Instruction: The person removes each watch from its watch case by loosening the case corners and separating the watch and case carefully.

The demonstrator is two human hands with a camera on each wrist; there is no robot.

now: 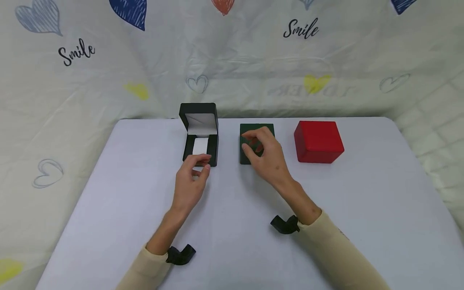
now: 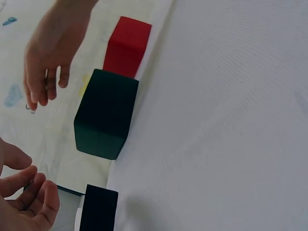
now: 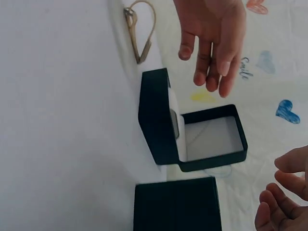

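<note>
A black hinged box (image 1: 214,151) stands at the left with its lid raised; inside are a white lining and a white cushion (image 1: 200,146). My left hand (image 1: 190,179) is at its front edge, thumb and fingers loosely bent. In the right wrist view a small grey piece (image 3: 174,124) shows at the cushion of the open box. My right hand (image 1: 266,155) hovers over a closed dark green box (image 1: 245,150), its thumb apart from the bent fingers. Neither hand visibly holds anything.
To the right stands a closed red box (image 1: 320,141). A tan looped strap with a metal clip (image 3: 134,33) lies beyond the open box in the right wrist view. A white printed cloth (image 1: 246,60) hangs behind the white table (image 1: 232,241).
</note>
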